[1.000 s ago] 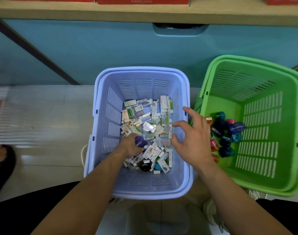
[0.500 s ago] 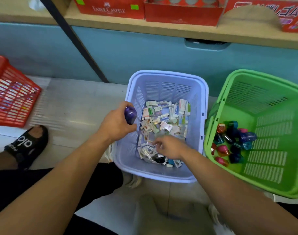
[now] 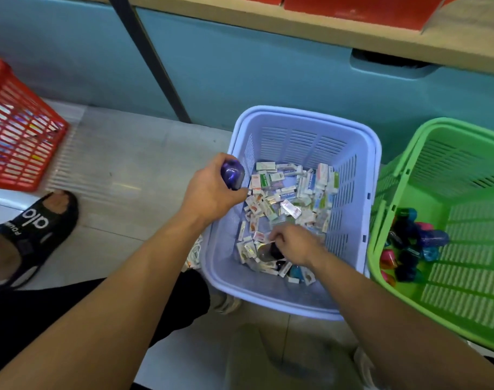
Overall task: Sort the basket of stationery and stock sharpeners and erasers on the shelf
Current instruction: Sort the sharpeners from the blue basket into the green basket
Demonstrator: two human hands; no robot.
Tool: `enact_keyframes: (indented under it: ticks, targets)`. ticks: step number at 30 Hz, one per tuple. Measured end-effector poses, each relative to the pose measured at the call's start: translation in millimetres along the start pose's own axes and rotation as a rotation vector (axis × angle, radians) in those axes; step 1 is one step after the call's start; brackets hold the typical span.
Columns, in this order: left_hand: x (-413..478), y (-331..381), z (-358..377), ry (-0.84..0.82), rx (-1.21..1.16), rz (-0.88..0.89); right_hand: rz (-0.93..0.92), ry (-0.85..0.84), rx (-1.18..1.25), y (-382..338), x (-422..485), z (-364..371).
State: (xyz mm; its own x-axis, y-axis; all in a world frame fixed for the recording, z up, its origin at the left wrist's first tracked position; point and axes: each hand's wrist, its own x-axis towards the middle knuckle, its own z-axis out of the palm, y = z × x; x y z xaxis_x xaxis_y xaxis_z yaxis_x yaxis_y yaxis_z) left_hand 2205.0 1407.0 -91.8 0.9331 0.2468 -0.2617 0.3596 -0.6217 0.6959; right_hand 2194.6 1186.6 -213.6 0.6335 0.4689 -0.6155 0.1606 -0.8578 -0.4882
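A lilac basket (image 3: pixel 293 294) on the floor holds several small wrapped erasers (image 3: pixel 290 198) and a few sharpeners. My left hand (image 3: pixel 209 192) grips a purple sharpener (image 3: pixel 232 174) above the basket's left rim. My right hand (image 3: pixel 295 243) reaches down inside the basket, fingers curled around a dark sharpener (image 3: pixel 269 252) among the erasers. A teal sharpener (image 3: pixel 295 271) lies near my right wrist. To the right, a green basket (image 3: pixel 459 294) contains several coloured sharpeners (image 3: pixel 414 246).
A red basket (image 3: pixel 18 128) stands at the left on the tiled floor. A foot in a black sandal (image 3: pixel 34 229) is beside it. A wooden shelf (image 3: pixel 338 29) with red boxes runs above a teal cabinet front. A dark slanted bar (image 3: pixel 150 60) crosses the cabinet.
My left hand lifted the purple sharpener out of the erasers to the basket's left rim. My right hand went down into the basket and closed on a dark sharpener. The view swung left.
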Motion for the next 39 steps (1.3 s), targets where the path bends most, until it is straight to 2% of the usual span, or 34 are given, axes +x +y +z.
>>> enact_keyframes:
  ticks: [2,4,6,13,18,22,24,28,32,35,37,39]
  targets:
    - [4.4,1.0,0.0,0.019,-0.028,-0.017,-0.014,-0.005,-0.016,1.1,1.4,-8.2]
    - [8.0,2.7,-0.2,0.013,-0.034,-0.026,-0.075,-0.181,-0.164,0.1,-0.1,-5.8]
    - [10.4,4.1,-0.5,0.006,-0.023,-0.031,-0.094,-0.267,-0.356,-2.8,-2.9,6.1]
    - [9.4,4.1,-1.2,-0.014,-0.015,-0.03,-0.128,-0.132,-0.472,-22.3,18.9,31.1]
    - [7.8,4.8,-1.7,-0.025,-0.007,-0.036,-0.21,-0.148,-0.36,-26.4,23.7,38.1]
    - [8.4,8.2,-3.9,-0.033,0.022,-0.037,-0.139,-0.161,-0.084,-30.6,9.4,17.8]
    - [7.3,12.8,-3.9,-0.047,0.03,-0.036,-0.083,-0.071,0.191,-33.6,-6.8,-6.8]
    - [-4.1,34.2,7.4,-0.102,-0.016,0.0,-0.021,0.291,0.604,-28.1,-58.4,-74.8]
    - [-21.0,72.4,41.9,-0.272,-0.077,0.053,-0.008,0.599,0.799,4.1,-121.4,-129.9]
    - [-35.2,118.6,84.5,-0.417,-0.108,0.182,0.124,0.802,0.859,56.8,-161.8,-146.6]
    - [-44.9,153.9,117.7,-0.485,-0.12,0.284,0.288,0.826,0.802,104.5,-177.5,-148.0]
    - [-51.8,185.6,155.3,-0.535,-0.12,0.336,0.418,0.702,0.725,152.0,-187.7,-144.0]
